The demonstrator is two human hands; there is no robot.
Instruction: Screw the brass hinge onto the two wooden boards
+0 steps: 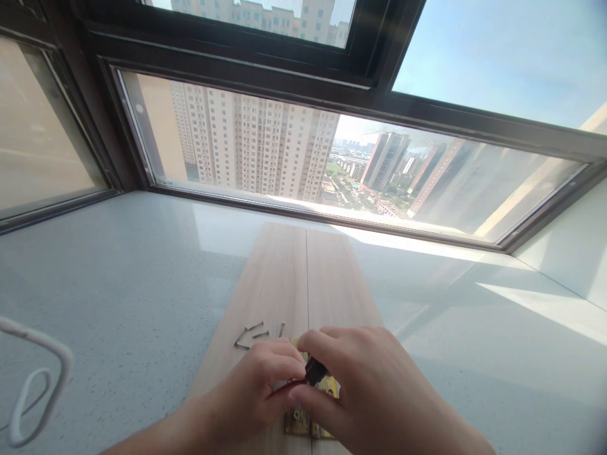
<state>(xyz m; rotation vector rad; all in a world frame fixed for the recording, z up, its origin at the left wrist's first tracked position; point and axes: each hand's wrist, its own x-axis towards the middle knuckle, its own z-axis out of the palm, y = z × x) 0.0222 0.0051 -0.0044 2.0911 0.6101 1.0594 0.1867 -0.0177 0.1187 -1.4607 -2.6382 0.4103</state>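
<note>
L hand (265, 378) & R hand (367, 379) both pinching black piece (315, 371) over gold hinge (297, 425).
Prob. risk: piece slips if grip loosens; loose screws (260, 334) on boards (279, 272) could roll if bumped.

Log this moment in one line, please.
Left hand: at black object; right hand: holding it; below: brass-coloured hinge; on left wooden board: loose screws

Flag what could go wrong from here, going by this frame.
Loose screws lie on the pale wooden board close to the left hand; a knock could scatter them. The dark object gripped between that hand and the right hand is above the brass-coloured plates and might slip onto them. The hands hide much of the plates, so a misalignment could go unnoticed.
</note>
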